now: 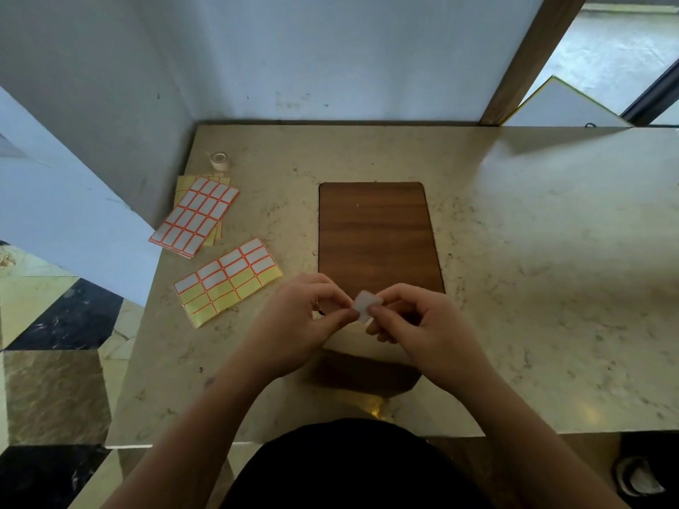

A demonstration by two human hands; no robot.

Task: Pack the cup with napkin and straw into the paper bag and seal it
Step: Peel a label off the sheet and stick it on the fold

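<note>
Both hands meet above the near edge of the wooden board point(378, 236), which lies flat on the stone table point(532, 251). Between them is a small white sticker point(364, 304), held in the air just over the board. The left hand point(305, 321) pinches its left side with thumb and forefinger closed together on it, and the right hand point(422, 325) pinches its right side in the same way; the other fingers of both hands are curled in. The sticker probably serves for sealing, but the cup, napkin, straw and paper bag are not visible anywhere in this view, so I cannot say how far the packing is. To the left on the table lie two sticker sheets: a nearer sheet point(227, 281) with many yellow empty places, and a farther sheet point(196, 216) still full of white labels, resting on some yellow paper. Behind them stands a small roll of tape point(219, 160). The sticker is very light, thin and soft; it bends easily and its glue side will catch on skin or fold onto itself. I think it is best held only at the edges, with fingertips, and kept stretched flat until it is pressed down.
</note>
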